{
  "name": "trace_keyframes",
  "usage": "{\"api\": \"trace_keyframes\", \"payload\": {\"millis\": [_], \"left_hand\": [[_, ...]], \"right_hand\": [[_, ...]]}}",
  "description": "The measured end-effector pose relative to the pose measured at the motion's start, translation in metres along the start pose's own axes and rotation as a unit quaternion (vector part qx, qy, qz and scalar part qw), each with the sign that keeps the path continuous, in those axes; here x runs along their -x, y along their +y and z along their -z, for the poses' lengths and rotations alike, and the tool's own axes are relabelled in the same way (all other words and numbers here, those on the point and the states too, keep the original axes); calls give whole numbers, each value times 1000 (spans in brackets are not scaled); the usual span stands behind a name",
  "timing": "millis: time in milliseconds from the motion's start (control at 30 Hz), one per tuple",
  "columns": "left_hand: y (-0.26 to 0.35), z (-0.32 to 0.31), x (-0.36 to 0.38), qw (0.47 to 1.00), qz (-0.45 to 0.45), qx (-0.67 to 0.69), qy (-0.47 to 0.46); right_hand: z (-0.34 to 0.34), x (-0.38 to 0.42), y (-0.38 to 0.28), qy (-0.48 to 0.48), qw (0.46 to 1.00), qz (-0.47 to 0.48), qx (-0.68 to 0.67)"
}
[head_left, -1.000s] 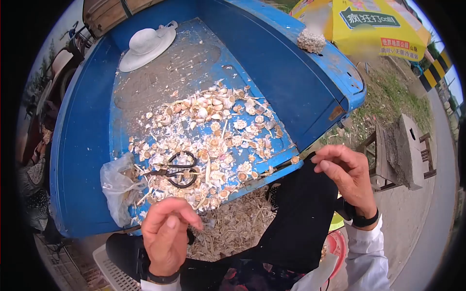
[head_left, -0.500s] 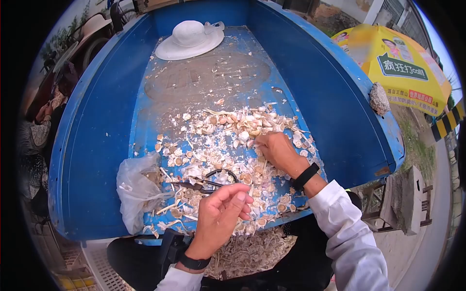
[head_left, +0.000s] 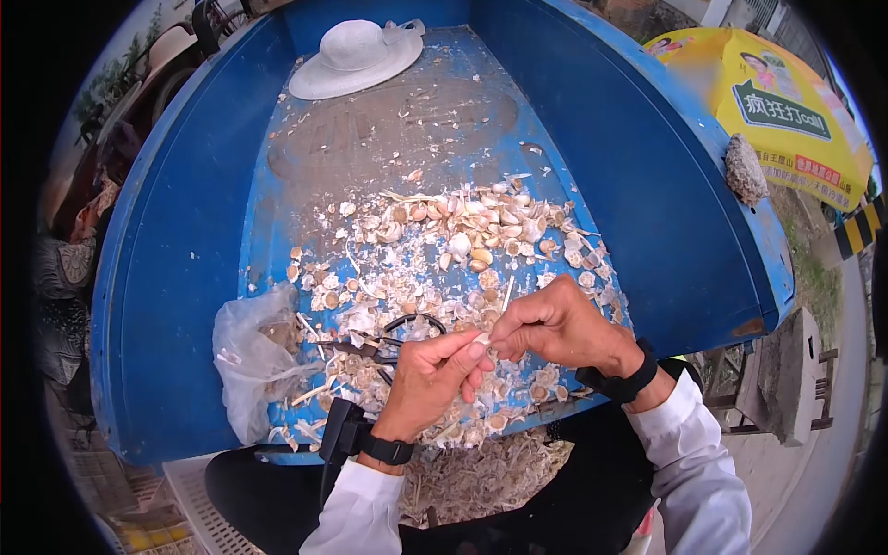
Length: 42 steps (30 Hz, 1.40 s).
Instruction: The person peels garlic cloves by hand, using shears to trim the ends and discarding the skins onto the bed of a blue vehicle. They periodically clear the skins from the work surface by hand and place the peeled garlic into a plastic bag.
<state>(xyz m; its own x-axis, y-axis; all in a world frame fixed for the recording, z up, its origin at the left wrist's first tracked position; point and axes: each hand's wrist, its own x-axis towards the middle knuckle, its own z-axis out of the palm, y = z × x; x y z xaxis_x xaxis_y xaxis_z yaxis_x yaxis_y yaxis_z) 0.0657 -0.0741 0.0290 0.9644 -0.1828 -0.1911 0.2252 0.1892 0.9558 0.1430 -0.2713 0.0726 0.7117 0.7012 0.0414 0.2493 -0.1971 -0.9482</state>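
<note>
1. Left hand (head_left: 427, 377) raised over the near edge of the blue cart bed (head_left: 185, 277), fingers curled nearly closed, thumb and forefinger tips pinched on the left end of a small pale garlic piece (head_left: 482, 340).
2. Right hand (head_left: 555, 324) meeting it from the right, fingertips likewise pinched tight on the same garlic piece; both hands touching at the tips.
3. Garlic piece mostly hidden between the fingertips; long axis not clear enough to tell, apparently lying across from hand to hand, above the near middle of the bed.
4. Black scissors (head_left: 388, 344) flat on the bed just left of the left hand, handle loops toward the hands, blades pointing left toward the near-left corner.
5. Crumpled clear plastic bag (head_left: 248, 356) at the near-left corner, touching the left wall.
6. Heap of garlic husks and cloves (head_left: 462, 231) spread across the middle and near part of the bed, beneath both hands.
7. White hat (head_left: 356, 55) at the far end, well apart from the hands.
8. Black wristbands on both wrists, white sleeves behind.
</note>
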Motion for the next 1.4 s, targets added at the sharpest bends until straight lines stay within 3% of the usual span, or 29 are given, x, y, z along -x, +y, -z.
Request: {"api": "trace_keyframes", "payload": {"millis": [100, 200, 267, 367, 433, 467, 533, 600, 633, 667, 767, 933, 1033, 1067, 1133, 1267, 1400], "left_hand": [[0, 1, 6, 1000, -4, -22, 1], [-7, 2, 8, 999, -16, -37, 26], [-12, 2, 10, 999, -23, -28, 39], [-16, 3, 18, 996, -40, 60, 60], [-15, 3, 28, 983, -46, 175, 11], [-16, 4, 31, 983, -41, 178, 10], [-15, 7, 32, 951, -84, 292, -54], [-13, 6, 35, 945, -84, 312, -45], [-15, 7, 36, 941, -82, 329, -22], [-17, 8, 37, 935, -78, 346, -1], [-17, 6, 40, 925, -53, 375, 18], [-13, 8, 44, 900, -16, 435, 27], [-16, 14, 41, 917, 8, 398, 21], [-13, 10, 37, 929, 15, 367, 36], [-10, 5, 32, 941, 22, 333, 50], [1, -8, 29, 950, 47, 298, 85], [7, -3, 36, 954, 28, 288, 76]], "right_hand": [[-3, -1, 3, -25, 994, -33, -97], [-11, -6, -3, -35, 977, 74, 196], [-19, -7, -5, -9, 978, 84, 191], [-19, -2, -12, -14, 990, 77, 119], [-19, 3, -14, -39, 992, -24, -114], [-21, 5, -12, -39, 992, -29, -116], [-25, 0, -9, -16, 954, -20, -300], [-12, -15, -4, 17, 951, -64, -302], [2, -26, 15, 65, 997, 0, -28], [13, -35, 30, 111, 960, 63, 248], [18, -61, 47, 178, 946, -20, 270], [8, -78, 63, 107, 925, -11, 365], [2, -58, 47, 136, 969, 12, 206], [-3, -47, 36, 142, 967, 11, 212], [-21, -33, 16, 180, 982, 63, 4], [-22, 1, -9, 122, 984, 120, 52], [-20, 88, -44, 186, 956, 61, -217]]}}
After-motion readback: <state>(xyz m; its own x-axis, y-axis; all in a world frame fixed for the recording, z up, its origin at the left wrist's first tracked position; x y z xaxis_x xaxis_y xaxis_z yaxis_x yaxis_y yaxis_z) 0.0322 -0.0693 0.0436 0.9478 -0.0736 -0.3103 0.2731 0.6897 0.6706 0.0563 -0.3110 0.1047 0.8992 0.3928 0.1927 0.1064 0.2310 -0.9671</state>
